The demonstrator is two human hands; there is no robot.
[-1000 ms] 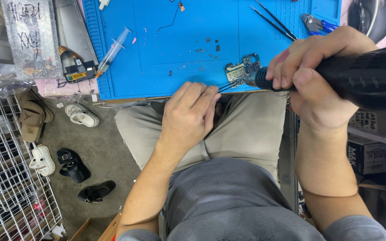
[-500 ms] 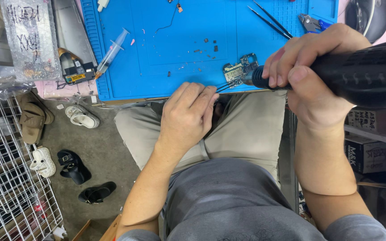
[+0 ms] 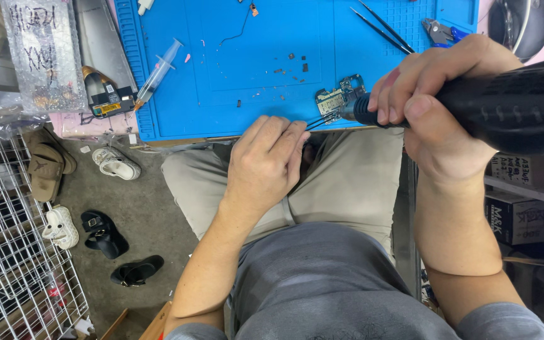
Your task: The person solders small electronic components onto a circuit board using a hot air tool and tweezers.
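The small circuit board (image 3: 338, 97) lay near the front edge of the blue silicone work mat (image 3: 221, 63), just beyond the fingertips of both hands. The right hand (image 3: 439, 104) was wrapped tight round the thick black handle of a hot-air tool (image 3: 505, 104), fingers together and thumb pressed on top, its dark nozzle end touching or just above the board. The left hand (image 3: 266, 160) rested at the mat's edge with its fingers pinched together on thin metal tweezers (image 3: 319, 121), whose tips reached the board's near side.

Past the right fingers lay two slim black probes (image 3: 382, 28) and blue-handled cutters (image 3: 439, 30). Tiny dark chips (image 3: 291, 66) were scattered over the mat's ribbed, matte surface beyond the left fingers. Further left of them a clear plastic syringe (image 3: 158, 69) lay slantwise over the mat's border, beside a small yellow-and-black part (image 3: 105, 97). Below, on the grey floor, stood sandals (image 3: 118, 164) and a white wire rack (image 3: 14, 264).
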